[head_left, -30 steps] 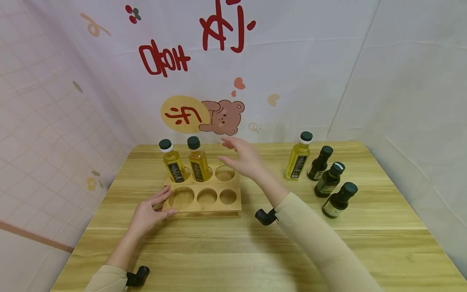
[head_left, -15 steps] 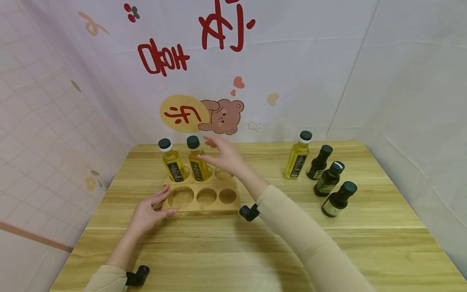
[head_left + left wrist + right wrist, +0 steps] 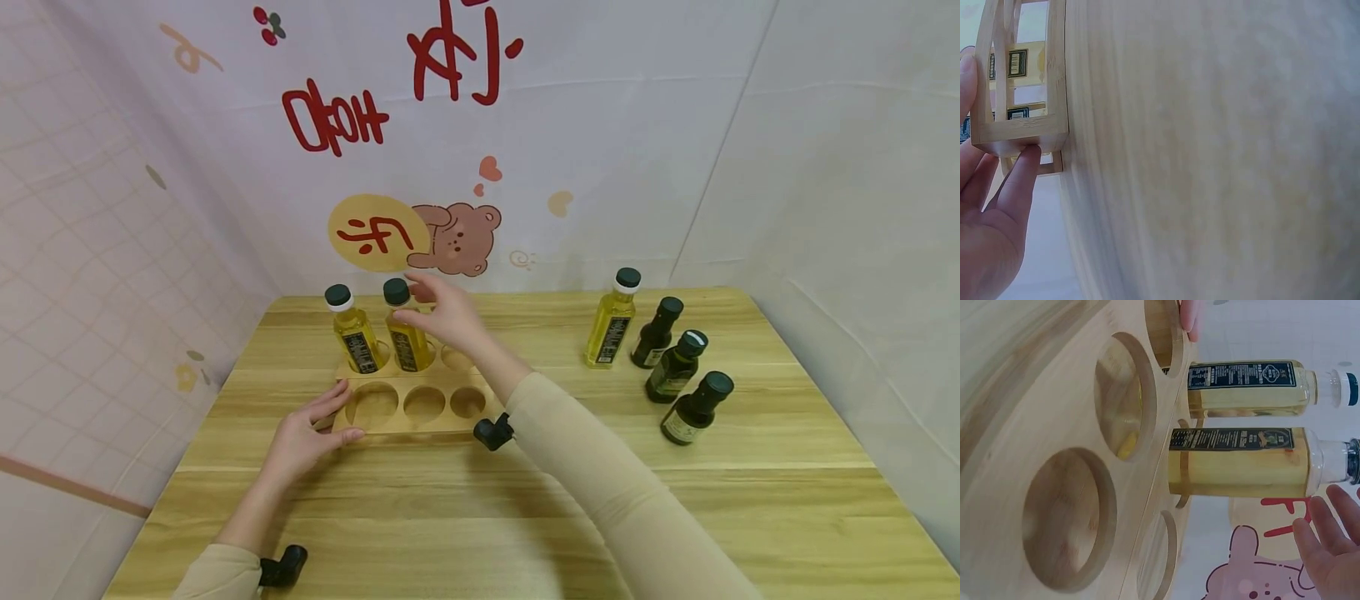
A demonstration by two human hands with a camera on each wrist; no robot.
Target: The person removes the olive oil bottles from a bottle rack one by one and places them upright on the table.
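A two-tier wooden bottle rack [image 3: 397, 421] with round holes stands at the left of the table. My left hand [image 3: 303, 442] holds its left end, fingers at the side and thumb at the front; the left wrist view shows a fingertip pressed on the end panel [image 3: 1019, 140]. Two yellow oil bottles with dark green caps stand in the upper tier: the left bottle [image 3: 360, 342] and the middle bottle [image 3: 408, 346]. My right hand [image 3: 450, 321] is at the middle bottle's neck, fingers spread behind and thumb in front. In the right wrist view, the fingers [image 3: 1322, 519] lie beside its shoulder; contact is unclear.
On the right of the wooden table [image 3: 780, 500] stand another yellow oil bottle [image 3: 611, 325] and three small dark bottles: a rear one [image 3: 655, 337], a middle one [image 3: 675, 371] and a front one [image 3: 693, 412]. A printed cloth [image 3: 600, 125] hangs behind.
My right hand has moved left from beside the rack's upper right hole to the middle bottle's neck. The left hand, rack and bottles have stayed in place.
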